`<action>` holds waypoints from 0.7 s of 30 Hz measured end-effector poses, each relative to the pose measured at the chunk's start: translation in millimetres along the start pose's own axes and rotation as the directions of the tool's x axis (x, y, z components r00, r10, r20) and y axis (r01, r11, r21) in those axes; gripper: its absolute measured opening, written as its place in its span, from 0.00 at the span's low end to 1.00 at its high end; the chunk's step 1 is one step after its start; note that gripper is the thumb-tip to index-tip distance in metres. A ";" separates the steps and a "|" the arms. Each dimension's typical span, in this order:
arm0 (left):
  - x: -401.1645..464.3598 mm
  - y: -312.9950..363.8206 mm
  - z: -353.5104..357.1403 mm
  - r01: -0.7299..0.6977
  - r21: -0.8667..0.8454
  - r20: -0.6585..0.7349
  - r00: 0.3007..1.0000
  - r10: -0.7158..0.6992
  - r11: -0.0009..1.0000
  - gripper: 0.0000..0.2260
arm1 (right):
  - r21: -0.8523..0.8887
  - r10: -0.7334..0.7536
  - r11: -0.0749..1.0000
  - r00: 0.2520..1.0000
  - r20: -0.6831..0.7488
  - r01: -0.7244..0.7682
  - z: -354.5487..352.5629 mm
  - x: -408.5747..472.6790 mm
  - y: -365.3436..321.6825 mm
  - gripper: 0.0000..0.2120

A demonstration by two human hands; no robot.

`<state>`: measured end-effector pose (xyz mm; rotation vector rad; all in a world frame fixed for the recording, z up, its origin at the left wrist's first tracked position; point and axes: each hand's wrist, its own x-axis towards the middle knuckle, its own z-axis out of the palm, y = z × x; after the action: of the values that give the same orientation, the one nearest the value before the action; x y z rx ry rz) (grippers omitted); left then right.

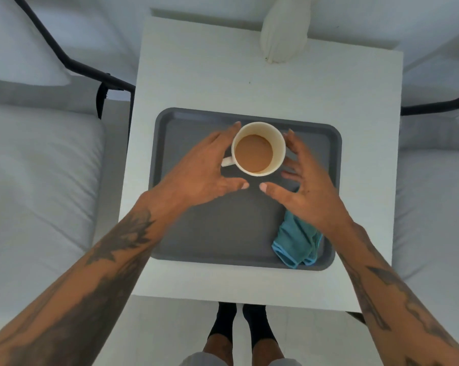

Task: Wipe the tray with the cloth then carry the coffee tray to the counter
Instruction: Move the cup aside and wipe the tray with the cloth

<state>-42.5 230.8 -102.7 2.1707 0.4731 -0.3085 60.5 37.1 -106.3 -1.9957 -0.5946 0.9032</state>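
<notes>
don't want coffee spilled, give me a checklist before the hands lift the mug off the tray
1. Both hands around the mug: ok, left hand and right hand flank it, open.
2. Firm grip: cannot tell, the fingers look near but not closed on it.
3. Mug upright: ok.
4. Fill level: ok, coffee sits well below the rim.
5. Handle free: not ok, it points toward the left hand and is partly hidden by it.
6. Cloth out of the way: ok, it lies in the near right corner of the tray, apart from the mug.
</notes>
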 end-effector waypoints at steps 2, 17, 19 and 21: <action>6.0 0.4 5.7 -0.015 -0.040 -0.027 1.000 0.014 0.999 0.47 | 0.037 -0.011 0.999 0.999 0.031 0.010 -0.7 4.5 3.0 0.45; -26.1 -5.2 -64.4 -0.045 -0.244 -0.202 0.979 -0.005 0.969 0.36 | 0.030 -0.142 0.990 0.990 0.023 0.141 26.9 32.1 -62.1 0.36; -32.0 -16.7 -72.4 -0.028 -0.250 -0.206 0.978 -0.025 0.968 0.35 | 0.036 -0.133 0.991 0.991 0.027 0.132 42.2 36.9 -68.3 0.36; -35.2 -30.0 -74.1 -0.009 -0.232 -0.203 0.978 -0.040 0.973 0.36 | 0.045 -0.130 0.991 0.992 0.006 0.129 59.1 40.5 -68.5 0.36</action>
<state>-83.5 299.1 -66.7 1.9789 0.6120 -0.0316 34.9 130.8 -86.3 -1.8914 -0.6955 0.8396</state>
